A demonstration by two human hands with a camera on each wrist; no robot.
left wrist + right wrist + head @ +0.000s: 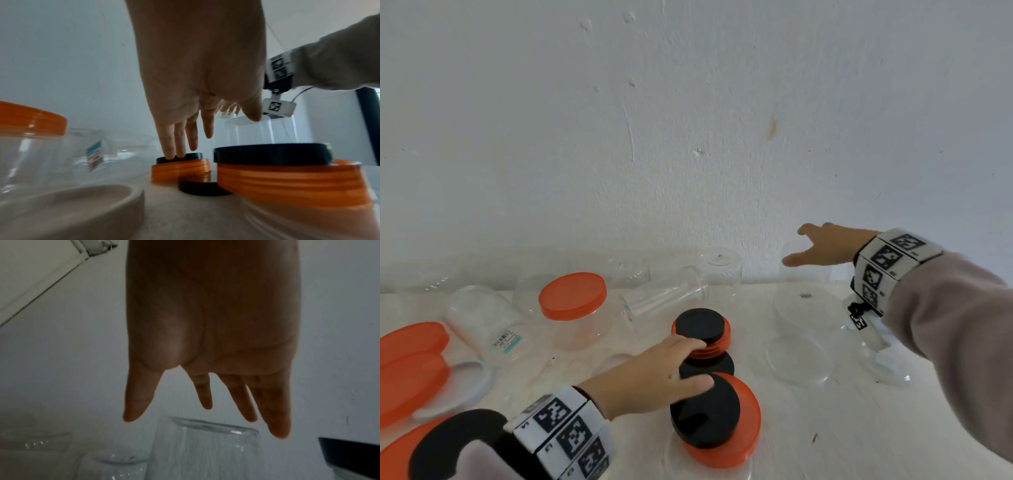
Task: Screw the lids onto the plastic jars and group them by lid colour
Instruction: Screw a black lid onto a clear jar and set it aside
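Black lid (701, 325) | left hand (654, 373) fingertips atop (edge) | right hand (825, 245) spread

From my head view the light is soft, even daylight; the white wall (688, 120) looks flat and bluish, with only faint shadows under the black lid (702, 325). Edges bend from the wide lens. My left wrist view is hazy, with the near clear jar (51, 162) smeared by blur. In my right wrist view the right hand (211, 321) is dark, backlit and grainy.
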